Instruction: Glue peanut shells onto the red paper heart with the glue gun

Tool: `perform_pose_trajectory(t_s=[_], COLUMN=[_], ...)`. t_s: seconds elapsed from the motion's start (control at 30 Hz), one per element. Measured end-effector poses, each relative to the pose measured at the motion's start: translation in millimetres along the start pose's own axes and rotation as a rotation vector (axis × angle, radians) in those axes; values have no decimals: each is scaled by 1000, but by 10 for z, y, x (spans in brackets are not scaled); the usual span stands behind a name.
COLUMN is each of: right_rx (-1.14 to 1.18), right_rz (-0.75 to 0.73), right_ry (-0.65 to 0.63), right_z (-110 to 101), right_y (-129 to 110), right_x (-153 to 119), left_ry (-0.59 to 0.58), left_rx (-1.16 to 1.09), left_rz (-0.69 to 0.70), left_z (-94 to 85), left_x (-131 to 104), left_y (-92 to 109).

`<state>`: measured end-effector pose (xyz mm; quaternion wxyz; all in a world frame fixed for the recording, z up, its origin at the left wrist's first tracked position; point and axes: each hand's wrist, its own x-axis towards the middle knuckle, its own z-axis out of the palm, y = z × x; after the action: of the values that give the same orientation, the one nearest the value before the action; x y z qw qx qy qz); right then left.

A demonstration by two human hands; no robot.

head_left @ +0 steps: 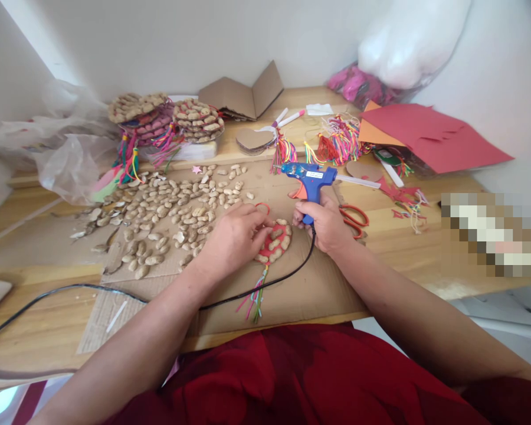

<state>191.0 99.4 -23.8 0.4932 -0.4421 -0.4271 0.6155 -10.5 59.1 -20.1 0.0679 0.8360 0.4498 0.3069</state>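
Note:
My right hand (325, 221) is wrapped round the handle of a blue glue gun (312, 180) with an orange trigger. Its nozzle points left, and a clear glue stick (358, 180) sticks out of the back. Below and left of the gun lies a round red ornament (275, 236) ringed with peanuts, with a colourful tassel (257, 295) at its near side. My left hand (239, 236) rests over the ornament's left part, fingers bent and pinched together at its surface. Whatever sits between those fingertips is hidden. Many loose peanuts (172, 203) spread over the cardboard to the left.
A black cord (248, 293) runs from the gun across the table. Red-handled scissors (356, 218) lie right of my right hand. Farther back are stacked peanut ornaments (197, 121), cardboard discs (253, 140), tassels (343, 139), markers (291, 118), red paper (442, 136) and plastic bags (71, 159).

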Motion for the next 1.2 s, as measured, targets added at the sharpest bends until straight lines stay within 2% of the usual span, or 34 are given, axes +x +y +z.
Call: perform_pose_trajectory(t_s=[0.13, 0.27, 0.5, 0.6, 0.8, 1.03, 1.13, 1.2], right_rx=[17, 31, 6, 4, -8, 0, 3, 10], right_rz=[3, 13, 1, 3, -14, 4, 11, 14], right_ry=[-19, -28, -26, -28, -23, -26, -24, -28], right_z=[-5, -15, -20, -22, -23, -10, -11, -14], right_y=[6, 14, 6, 9, 11, -23, -25, -16], right_x=[-2, -2, 2, 2, 3, -17, -17, -11], left_ry=[-16, -86, -254, -288, -301, -269, -228, -163], left_rx=[27, 98, 312, 343, 327, 300, 274, 251], left_rz=[-89, -148, -207, -245, -265, -227, -227, -249], left_z=[-46, -80, -7, 10, -4, 23, -13, -99], left_x=[2, 54, 177, 206, 219, 193, 184, 178], left_y=[18, 115, 284, 319, 336, 307, 269, 228])
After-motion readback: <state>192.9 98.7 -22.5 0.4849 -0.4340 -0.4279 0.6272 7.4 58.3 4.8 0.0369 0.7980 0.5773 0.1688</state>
